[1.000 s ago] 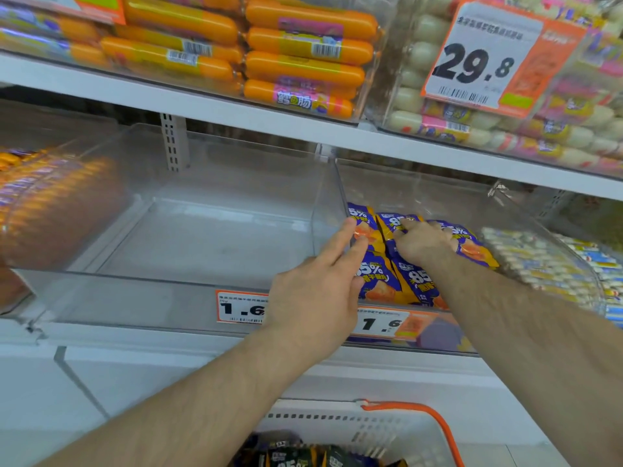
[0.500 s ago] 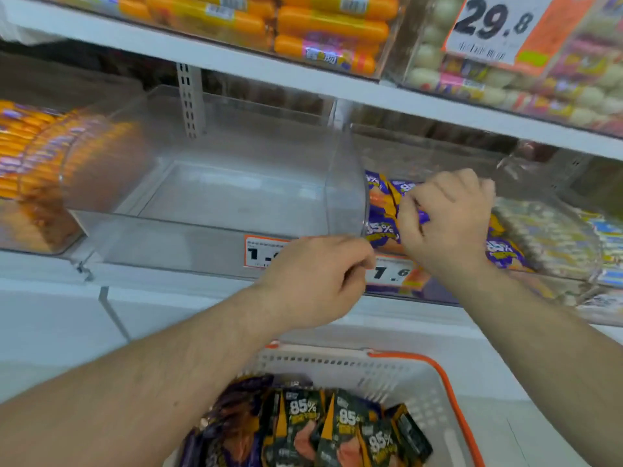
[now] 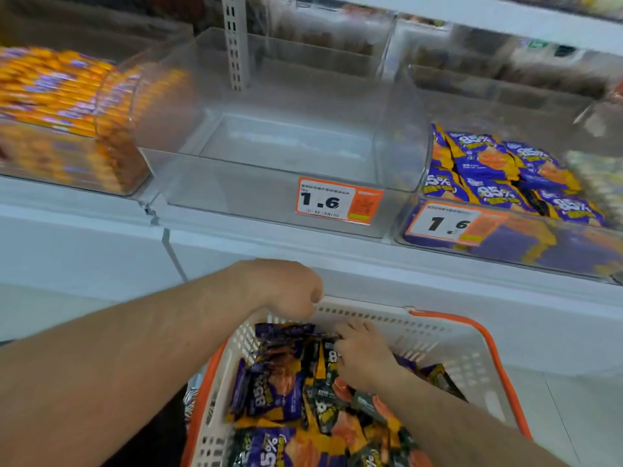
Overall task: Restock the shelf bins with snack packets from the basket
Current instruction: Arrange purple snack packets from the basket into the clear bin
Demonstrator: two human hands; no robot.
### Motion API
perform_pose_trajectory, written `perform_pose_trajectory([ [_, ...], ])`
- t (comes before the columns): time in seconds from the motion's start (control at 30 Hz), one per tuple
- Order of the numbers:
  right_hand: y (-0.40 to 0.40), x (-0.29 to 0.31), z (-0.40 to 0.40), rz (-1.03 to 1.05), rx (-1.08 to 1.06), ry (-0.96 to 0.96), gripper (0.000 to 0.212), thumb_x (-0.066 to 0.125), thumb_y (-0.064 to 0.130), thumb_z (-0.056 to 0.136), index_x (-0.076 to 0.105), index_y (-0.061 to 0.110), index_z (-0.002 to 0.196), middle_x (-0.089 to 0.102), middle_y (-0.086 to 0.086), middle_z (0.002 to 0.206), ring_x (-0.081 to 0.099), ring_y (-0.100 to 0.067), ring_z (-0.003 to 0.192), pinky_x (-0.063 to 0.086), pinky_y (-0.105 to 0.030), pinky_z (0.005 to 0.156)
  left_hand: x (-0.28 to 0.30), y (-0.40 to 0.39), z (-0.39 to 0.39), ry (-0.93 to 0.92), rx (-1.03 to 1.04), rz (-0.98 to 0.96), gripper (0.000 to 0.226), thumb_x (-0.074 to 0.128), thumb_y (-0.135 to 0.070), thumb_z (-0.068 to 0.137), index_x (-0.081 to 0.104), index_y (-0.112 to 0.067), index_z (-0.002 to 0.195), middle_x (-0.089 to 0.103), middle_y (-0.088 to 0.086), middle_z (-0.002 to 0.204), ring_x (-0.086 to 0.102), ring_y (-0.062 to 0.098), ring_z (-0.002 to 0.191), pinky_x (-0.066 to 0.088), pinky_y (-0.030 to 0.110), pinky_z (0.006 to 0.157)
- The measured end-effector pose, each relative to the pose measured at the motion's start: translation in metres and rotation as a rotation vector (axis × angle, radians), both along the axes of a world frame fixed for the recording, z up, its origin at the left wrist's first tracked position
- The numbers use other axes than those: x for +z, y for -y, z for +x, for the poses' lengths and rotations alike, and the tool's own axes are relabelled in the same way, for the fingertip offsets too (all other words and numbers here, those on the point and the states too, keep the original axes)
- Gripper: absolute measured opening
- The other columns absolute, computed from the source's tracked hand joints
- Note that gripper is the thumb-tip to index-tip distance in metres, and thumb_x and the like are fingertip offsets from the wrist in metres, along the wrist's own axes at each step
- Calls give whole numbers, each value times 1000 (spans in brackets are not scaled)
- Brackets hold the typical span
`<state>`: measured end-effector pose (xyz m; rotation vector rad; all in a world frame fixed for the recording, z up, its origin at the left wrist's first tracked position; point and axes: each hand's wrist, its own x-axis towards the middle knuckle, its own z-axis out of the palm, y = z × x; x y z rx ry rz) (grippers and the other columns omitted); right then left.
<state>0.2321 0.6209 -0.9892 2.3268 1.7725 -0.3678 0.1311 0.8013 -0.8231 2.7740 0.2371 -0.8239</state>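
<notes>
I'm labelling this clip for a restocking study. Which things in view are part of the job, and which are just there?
Part of the job:
- basket
- snack packets in it
- right hand on those packets
- left hand at the basket's rim
- empty bin
- bin of purple packets

Just there:
- orange sticks, far-left bin
- price tags
- shelf upright
</notes>
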Motion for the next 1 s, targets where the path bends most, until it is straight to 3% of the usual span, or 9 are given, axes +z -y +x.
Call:
perform_pose_trajectory([
  [0.1,-2,-12,-3,-89,-90,16,41,45,30,94,63,11,125,32,-6,153,15,-33,142,21,-50,115,-3,-1,-1,-32,11,-6,28,49,-27,93,61,-11,112,65,9,112,61,28,102,51,45,91],
  [0.23,2,-13,-5,-98,-91,78,49,46,35,93,55,10,133,36,-3,150,22,-35,138,26,-49,110,1,1,-1,-33,19,-8,35,48,-29,97,58,-15,127,62,4,120,58,24,106,48,39,94],
  [0.37,16,10,7,130,11,121,41,41,33,92,67,16,119,46,7,146,38,-28,125,28,-43,101,0,2,-4,-34,48,11,37,49,-31,96,58,-12,127,62,9,119,60,27,107,50,40,93],
  [0.5,39,57,27,312,268,235,26,53,34,88,73,22,100,57,9,137,51,-22,101,32,-38,83,-4,1,-1,-9,97,-23,39,49,-37,96,57,-11,125,60,11,124,59,27,107,50,41,93],
  [0.67,65,109,35,527,414,296,25,47,33,93,58,20,110,46,5,147,54,-21,97,43,-36,80,-1,6,9,107,375,-359,73,48,-54,96,30,-9,150,35,8,154,39,23,137,34,30,110],
  [0.8,75,130,32,604,435,307,23,50,31,90,50,18,109,50,5,143,52,-21,100,42,-34,83,3,16,11,162,501,-647,62,62,-58,84,48,-16,127,51,5,134,47,27,132,35,42,111],
  [0.87,75,139,27,627,421,278,19,54,29,89,53,18,104,59,3,136,54,-22,97,39,-34,83,9,24,12,200,504,-703,72,64,-59,84,44,-14,137,47,4,142,44,23,134,34,41,113],
  [0.93,73,148,24,622,404,242,17,52,28,93,64,17,93,68,2,119,58,-23,86,42,-36,81,16,34,13,152,449,-695,95,65,-62,82,24,-15,153,33,0,155,35,18,140,30,34,115],
  [1.0,63,163,22,610,364,198,37,44,30,99,71,18,77,69,3,90,57,-24,73,44,-37,82,25,47,10,60,342,-684,102,68,-62,78,18,-18,155,29,-2,157,32,17,142,29,33,115],
])
